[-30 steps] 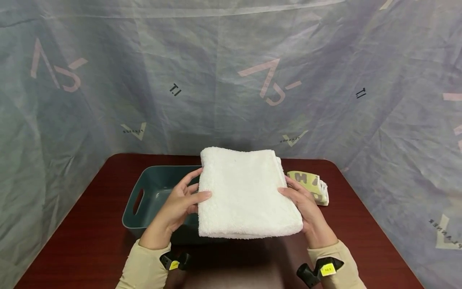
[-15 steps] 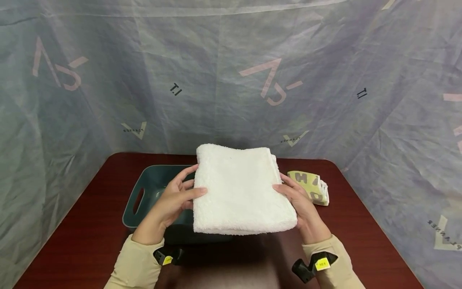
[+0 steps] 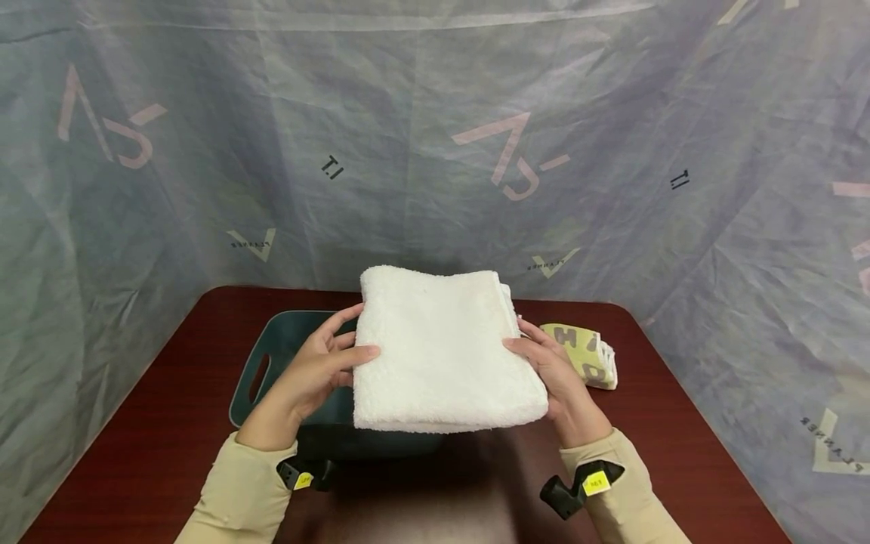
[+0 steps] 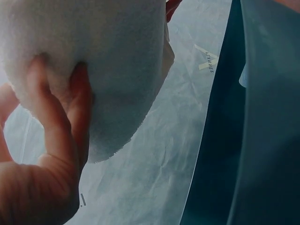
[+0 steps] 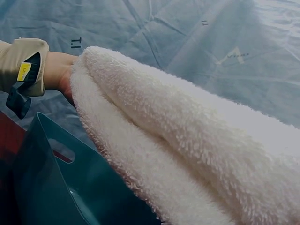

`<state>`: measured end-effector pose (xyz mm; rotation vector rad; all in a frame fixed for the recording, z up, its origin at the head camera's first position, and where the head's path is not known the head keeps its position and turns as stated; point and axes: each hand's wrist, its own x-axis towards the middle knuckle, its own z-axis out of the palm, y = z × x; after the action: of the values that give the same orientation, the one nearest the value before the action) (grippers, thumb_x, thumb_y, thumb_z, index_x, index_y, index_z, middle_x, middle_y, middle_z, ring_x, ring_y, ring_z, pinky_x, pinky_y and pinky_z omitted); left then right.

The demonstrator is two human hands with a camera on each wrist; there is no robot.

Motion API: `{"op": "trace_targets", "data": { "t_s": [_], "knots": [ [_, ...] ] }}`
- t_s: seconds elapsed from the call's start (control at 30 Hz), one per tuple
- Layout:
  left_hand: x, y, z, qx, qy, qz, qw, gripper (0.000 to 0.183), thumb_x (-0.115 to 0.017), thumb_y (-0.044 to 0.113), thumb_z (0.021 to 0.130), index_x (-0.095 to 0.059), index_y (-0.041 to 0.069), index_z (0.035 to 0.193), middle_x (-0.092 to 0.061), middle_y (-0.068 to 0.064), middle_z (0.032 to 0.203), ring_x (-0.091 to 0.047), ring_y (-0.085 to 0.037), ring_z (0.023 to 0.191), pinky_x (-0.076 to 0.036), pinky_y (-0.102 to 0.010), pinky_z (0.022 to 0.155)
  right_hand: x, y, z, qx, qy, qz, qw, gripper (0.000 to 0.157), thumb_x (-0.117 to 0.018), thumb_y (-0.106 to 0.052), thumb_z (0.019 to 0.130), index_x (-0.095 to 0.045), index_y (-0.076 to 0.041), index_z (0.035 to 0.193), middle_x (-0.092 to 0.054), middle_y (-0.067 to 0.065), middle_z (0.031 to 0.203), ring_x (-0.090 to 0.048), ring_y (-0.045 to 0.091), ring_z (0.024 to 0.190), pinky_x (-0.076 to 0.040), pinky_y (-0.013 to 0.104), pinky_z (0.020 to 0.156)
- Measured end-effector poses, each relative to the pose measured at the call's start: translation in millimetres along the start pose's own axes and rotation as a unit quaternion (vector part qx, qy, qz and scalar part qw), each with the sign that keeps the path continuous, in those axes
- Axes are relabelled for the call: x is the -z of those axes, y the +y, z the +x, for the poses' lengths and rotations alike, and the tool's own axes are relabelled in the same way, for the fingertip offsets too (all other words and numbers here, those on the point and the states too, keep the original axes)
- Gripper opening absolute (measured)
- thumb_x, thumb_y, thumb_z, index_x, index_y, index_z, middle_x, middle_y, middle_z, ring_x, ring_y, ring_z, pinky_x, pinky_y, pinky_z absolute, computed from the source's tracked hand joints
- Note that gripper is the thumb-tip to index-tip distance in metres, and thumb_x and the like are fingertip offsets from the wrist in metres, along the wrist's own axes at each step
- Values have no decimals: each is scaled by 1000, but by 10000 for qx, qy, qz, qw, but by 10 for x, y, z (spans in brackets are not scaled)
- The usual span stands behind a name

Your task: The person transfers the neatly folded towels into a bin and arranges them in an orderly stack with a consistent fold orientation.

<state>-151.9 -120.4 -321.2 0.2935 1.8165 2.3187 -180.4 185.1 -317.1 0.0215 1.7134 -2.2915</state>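
Note:
A folded white towel [image 3: 442, 355] is held up between both hands, in front of and partly over the dark teal basket [image 3: 272, 340] in the head view. My left hand [image 3: 316, 370] grips its left edge, thumb on top and fingers beneath; in the left wrist view those fingers [image 4: 56, 112] press into the underside. On the opposite edge my right hand [image 3: 557, 370] pinches the towel the same way. The right wrist view shows the towel's fluffy folded layers [image 5: 159, 136] hanging above the basket, with the right hand itself out of sight there.
A smaller folded towel [image 3: 578, 347], yellow-green with grey letters, lies on the dark red table [image 3: 652, 453] at the right. The basket has a slot handle in its left wall. A grey printed cloth [image 3: 408, 151] hangs behind the table.
Both hands have carried the white towel left and slightly away, farther over the basket. Their hold on it has stayed the same. The yellow-green towel has stayed put.

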Motion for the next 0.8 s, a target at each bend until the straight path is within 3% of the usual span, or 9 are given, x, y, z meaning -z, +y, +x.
{"op": "trace_targets", "data": {
  "t_s": [0.27, 0.8],
  "knots": [
    [91, 23, -2, 57, 31, 14, 10000, 72, -62, 3, 85, -23, 12, 145, -52, -15, 122, -64, -22, 87, -55, -36, 66, -69, 22, 69, 18, 89, -11, 10000, 57, -53, -7, 89, -31, -7, 142, -51, 7, 114, -58, 15, 92, -50, 29, 74],
    [235, 78, -27, 88, -44, 132, 9999, 71, -60, 2, 86, -21, 9, 145, -54, -11, 119, -64, -20, 86, -54, -34, 65, -204, 45, 146, -40, 63, 67, 9999, 57, -55, -6, 89, -34, -10, 142, -53, 7, 114, -59, 16, 91, -51, 30, 73]
  ]
}}
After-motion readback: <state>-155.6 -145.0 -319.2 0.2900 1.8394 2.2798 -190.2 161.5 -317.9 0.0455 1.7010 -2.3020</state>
